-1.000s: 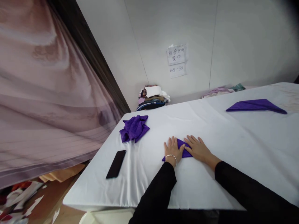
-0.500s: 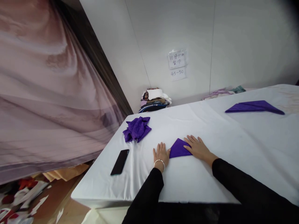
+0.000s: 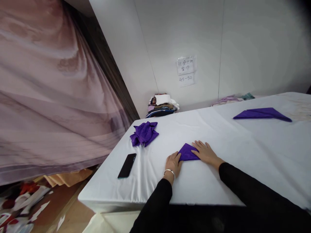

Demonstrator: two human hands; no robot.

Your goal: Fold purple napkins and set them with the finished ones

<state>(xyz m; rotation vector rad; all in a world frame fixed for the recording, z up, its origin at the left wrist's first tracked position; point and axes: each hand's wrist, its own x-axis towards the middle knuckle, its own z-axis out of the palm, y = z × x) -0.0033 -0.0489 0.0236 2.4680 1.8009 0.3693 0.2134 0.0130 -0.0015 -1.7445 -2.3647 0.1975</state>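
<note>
A folded purple cloth napkin lies flat on the white-covered table, its point away from me. My left hand, with a bracelet at the wrist, has its fingers curled over the napkin's left corner, which they partly hide. Flat across the right side of the napkin rests my right hand, fingers stretched out; that end of the cloth is under it. A crumpled purple cloth sits beyond my left hand. Far to the right is another folded purple napkin.
A phone lies near the table's left edge. Behind the table stands a stack of folded cloths by the wall. Paper signs hang there. A pink curtain fills the left, above scattered cloths on the floor.
My left hand has moved right, from lying flat beside the napkin to curling its fingers at the left corner. The right hand stays on the napkin. The view has shifted slightly.
</note>
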